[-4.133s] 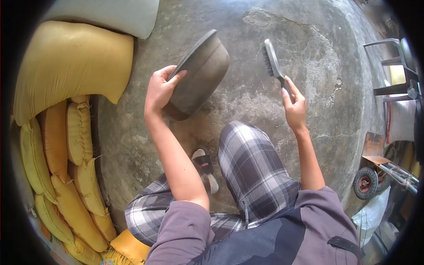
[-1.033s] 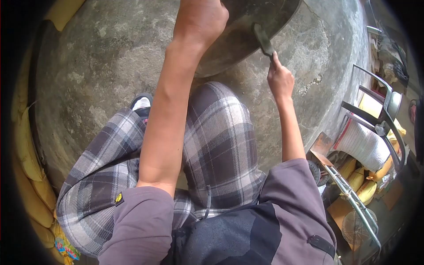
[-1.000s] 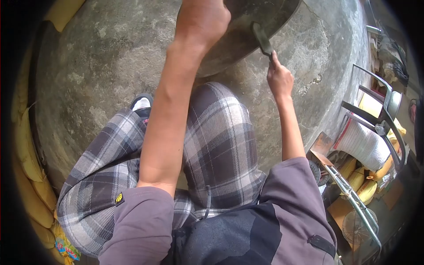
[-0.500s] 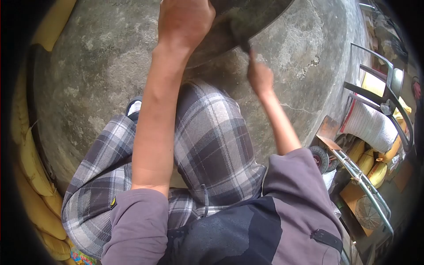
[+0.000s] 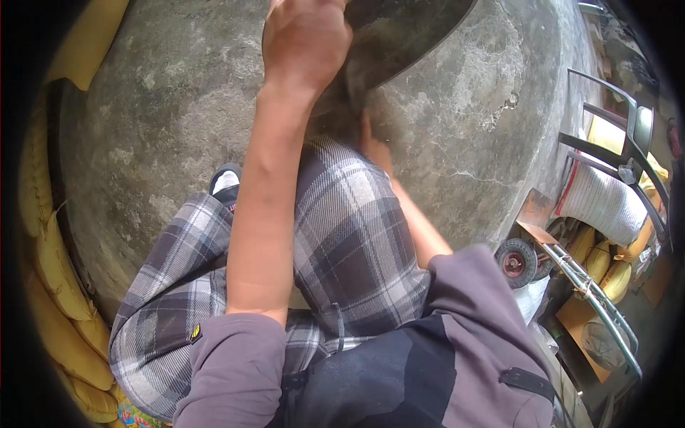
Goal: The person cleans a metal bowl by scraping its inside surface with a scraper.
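At the top of the view my left hand point(image 5: 307, 44) is closed at the edge of a large dark round pan-like object point(image 5: 407, 32), which is cut off by the frame. Beyond my plaid-covered knee, my right hand point(image 5: 376, 151) is closed on a dark tool point(image 5: 357, 96) held against the lower edge of the round object. Motion blurs the tool, so its shape is unclear. The knee partly hides my right wrist.
Grey concrete floor point(image 5: 178, 107) surrounds my legs. Full yellow sacks point(image 5: 61, 274) line the left edge. On the right are a dark chair point(image 5: 631, 135), a white sack point(image 5: 603, 203), a metal-framed hand cart point(image 5: 589, 285) with a wheel point(image 5: 515, 263), and more yellow sacks.
My right hand and the tool have swept left and slightly down, toward my knee. My left hand stays closed at the round object, shifted slightly right in view.
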The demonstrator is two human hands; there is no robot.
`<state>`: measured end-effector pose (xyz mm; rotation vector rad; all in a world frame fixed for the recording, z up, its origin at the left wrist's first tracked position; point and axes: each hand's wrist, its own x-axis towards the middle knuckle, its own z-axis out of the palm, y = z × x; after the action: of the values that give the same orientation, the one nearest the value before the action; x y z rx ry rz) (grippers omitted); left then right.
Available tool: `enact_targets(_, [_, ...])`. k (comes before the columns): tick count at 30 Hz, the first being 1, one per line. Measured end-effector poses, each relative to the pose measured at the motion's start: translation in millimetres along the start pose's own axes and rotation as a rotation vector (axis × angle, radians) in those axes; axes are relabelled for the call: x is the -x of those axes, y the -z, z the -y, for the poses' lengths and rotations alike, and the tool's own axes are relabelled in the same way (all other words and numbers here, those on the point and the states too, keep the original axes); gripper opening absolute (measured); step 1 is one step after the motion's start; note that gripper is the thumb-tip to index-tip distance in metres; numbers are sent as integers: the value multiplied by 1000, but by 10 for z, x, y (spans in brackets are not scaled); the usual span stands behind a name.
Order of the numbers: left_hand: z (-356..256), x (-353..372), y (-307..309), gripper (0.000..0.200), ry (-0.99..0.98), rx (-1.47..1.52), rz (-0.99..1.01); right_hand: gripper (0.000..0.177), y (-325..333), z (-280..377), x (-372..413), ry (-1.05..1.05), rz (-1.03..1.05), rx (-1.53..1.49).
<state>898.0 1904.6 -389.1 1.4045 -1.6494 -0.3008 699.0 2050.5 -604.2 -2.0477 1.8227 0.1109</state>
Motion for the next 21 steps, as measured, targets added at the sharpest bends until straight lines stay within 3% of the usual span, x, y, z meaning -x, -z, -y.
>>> enact_targets(2, [-9,43,53,50,61,-75,-21,76,104,184,35,-14,99,-150])
enact_targets(4, [36,67,59,50,63,-82,1,74,335,-10,-134,-6,138,-59])
enact_targets(6, [81,44,43,50,67,-86,17,72,457,-304,-499,77,0,62])
enact_targets(9, [95,43,47,49,51,14,43,71,622,-328,-677,42,-39,97])
enact_targets(12, [85,48,-3,48,67,-56,-2,68,104,-158,46,30,-33,6])
enact_targets(16, [90,72,26,48,31,0,-1,69,395,-24,17,-80,108,-1])
enact_targets(19, [15,79,15,49,47,-18,36,76,458,-157,-587,59,-104,22])
enact_targets(21, [39,35,-28,49,34,-50,38,74,189,-25,-242,24,-105,-42])
